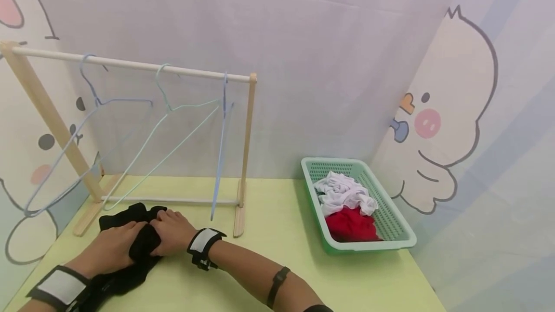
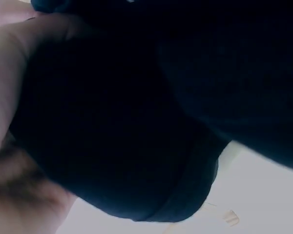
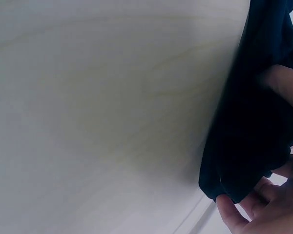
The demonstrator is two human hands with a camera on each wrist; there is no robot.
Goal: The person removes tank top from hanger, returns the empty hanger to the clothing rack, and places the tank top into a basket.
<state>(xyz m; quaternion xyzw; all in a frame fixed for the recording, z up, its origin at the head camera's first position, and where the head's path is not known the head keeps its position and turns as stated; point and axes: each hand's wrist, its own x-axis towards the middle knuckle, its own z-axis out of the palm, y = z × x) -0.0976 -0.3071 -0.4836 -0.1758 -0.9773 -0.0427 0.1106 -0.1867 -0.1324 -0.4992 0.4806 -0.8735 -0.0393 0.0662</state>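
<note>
A bunched black cloth garment (image 1: 145, 243) lies at the left of the table, in front of the rack. My left hand (image 1: 108, 249) grips its left side; in the left wrist view the dark cloth (image 2: 112, 131) fills most of the picture beside the thumb. From the right, my right hand (image 1: 174, 232) holds the same garment, close to the left hand. In the right wrist view its fingers (image 3: 229, 214) curl at the lower edge of the cloth (image 3: 249, 131). The folds hide several fingertips. What kind of garment it is cannot be made out.
Behind the hands stands a wooden rack (image 1: 249, 134) with a white rail (image 1: 130, 65). From it hang a blue hanger (image 1: 93, 110), a green hanger (image 1: 166, 110) and another blue hanger (image 1: 221, 148). To the right, a green basket (image 1: 318, 215) holds white cloth (image 1: 342, 191) and red cloth (image 1: 352, 225).
</note>
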